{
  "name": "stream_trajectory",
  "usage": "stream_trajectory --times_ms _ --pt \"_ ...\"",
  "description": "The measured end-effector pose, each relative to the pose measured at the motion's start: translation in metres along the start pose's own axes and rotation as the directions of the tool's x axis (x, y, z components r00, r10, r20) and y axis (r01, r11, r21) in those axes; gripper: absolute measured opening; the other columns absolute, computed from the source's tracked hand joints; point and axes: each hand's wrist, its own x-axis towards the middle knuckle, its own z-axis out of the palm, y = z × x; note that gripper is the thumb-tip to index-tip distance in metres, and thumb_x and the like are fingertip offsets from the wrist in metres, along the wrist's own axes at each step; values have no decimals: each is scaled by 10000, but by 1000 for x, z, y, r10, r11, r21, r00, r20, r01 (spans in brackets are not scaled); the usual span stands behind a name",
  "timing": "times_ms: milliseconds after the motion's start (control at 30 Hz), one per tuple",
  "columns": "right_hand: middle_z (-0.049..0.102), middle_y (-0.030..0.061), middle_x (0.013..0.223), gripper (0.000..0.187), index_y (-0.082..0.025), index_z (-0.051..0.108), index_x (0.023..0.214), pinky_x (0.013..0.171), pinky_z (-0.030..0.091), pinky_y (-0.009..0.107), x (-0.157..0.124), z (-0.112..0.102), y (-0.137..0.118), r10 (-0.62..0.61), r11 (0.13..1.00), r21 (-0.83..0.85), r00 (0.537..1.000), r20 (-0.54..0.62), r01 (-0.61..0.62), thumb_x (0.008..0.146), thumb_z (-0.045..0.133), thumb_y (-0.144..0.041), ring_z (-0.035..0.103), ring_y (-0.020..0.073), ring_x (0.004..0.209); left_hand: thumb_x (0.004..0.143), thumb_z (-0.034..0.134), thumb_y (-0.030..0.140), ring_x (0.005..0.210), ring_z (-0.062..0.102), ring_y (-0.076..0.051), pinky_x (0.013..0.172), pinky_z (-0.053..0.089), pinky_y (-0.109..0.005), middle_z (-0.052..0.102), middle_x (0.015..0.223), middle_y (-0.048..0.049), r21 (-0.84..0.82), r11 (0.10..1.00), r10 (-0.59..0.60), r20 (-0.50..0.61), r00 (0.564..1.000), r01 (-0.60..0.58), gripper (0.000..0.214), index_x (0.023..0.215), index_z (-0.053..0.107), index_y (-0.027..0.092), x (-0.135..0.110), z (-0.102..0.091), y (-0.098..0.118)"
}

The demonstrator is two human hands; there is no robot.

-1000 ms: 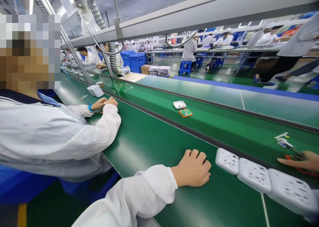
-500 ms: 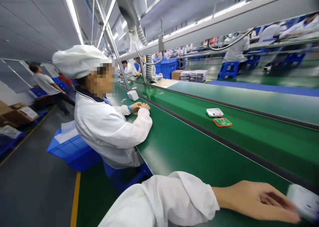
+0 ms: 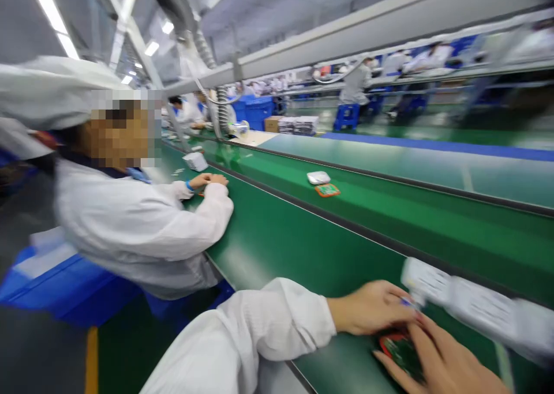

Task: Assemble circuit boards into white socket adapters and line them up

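Note:
My left hand [image 3: 372, 308] rests on the green bench with its fingers curled around a small item with a bluish tip that I cannot make out. My right hand [image 3: 439, 366] comes in from the lower right, thumb and fingers pinching a red-framed green circuit board [image 3: 400, 351] that lies just below the left hand. A row of white socket panels [image 3: 470, 306] lies to the right of both hands, blurred by motion.
A co-worker in white coat and cap [image 3: 130, 226] sits close on my left, hands on the bench. On the conveyor belt [image 3: 433, 221] farther out lie a white housing [image 3: 318, 177] and another red-framed board [image 3: 328, 190]. Blue crates [image 3: 56, 284] stand on the floor at left.
The view swung left, then back toward the bench. My left hand reached to the socket panels and drew back curled. My right hand brought the circuit board beneath it.

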Motion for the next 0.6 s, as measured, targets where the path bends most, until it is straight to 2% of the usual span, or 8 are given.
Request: stream_trajectory --times_ms 67,100,167,200,267,333,467,600 --pt "668 169 1118 369 -274 663 1189 795 563 519 -5 -15 -24 144 989 -27 989 22 -144 942 626 -545 660 382 995 656 878 377 618 610 -106 606 481 -228 704 837 -37 111 994 -29 55 998 23 546 1065 601 145 -26 11 14" --pt "667 171 1114 424 -226 637 1208 843 553 519 -2 -20 -33 212 977 -27 977 37 -211 948 627 -560 655 366 997 683 866 404 636 629 -112 626 496 -234 721 870 -50 150 989 -5 83 997 -8 537 1070 593 151 -35 13 21" --pt "669 150 1056 472 -177 620 1180 836 541 461 8 -24 -38 317 948 -7 946 76 -317 935 655 -579 649 325 953 716 852 432 793 705 -161 760 554 -274 744 939 -75 181 978 77 128 989 -99 496 1034 594 153 -37 10 32" --pt "667 128 1019 477 -171 612 1177 839 531 442 13 -24 -33 357 934 -6 931 77 -358 930 667 -575 646 308 932 733 844 439 854 724 -191 811 572 -307 751 969 -84 222 969 65 196 978 -109 486 1043 598 158 -32 7 35" --pt "662 107 1090 569 -172 509 1380 880 515 415 21 -24 -18 399 916 -12 909 118 -401 974 630 -553 642 285 985 762 820 457 879 740 -226 831 598 -357 757 989 -85 320 938 37 291 956 -134 462 1056 605 173 -17 2 36" --pt "650 90 1140 588 -189 439 1462 891 508 382 23 -24 -9 435 897 29 893 118 -441 1007 598 -526 640 259 1004 783 801 484 850 741 -236 801 618 -380 759 973 -86 403 897 36 337 941 -178 453 1075 614 192 -9 -1 34" --pt "649 82 1070 594 -146 450 1444 850 516 358 21 -23 -14 520 829 214 853 46 -517 979 643 -461 639 243 945 843 747 501 837 729 -220 788 616 -349 750 945 -80 513 808 103 363 926 -291 404 1068 627 188 -20 -1 34" --pt "622 87 1010 389 -151 556 1360 854 513 381 18 -21 -10 492 830 341 868 -71 -442 1044 507 -371 608 237 911 883 700 444 940 725 -220 861 591 -333 743 1003 -80 528 786 91 415 905 -322 330 1057 645 169 -24 0 33"
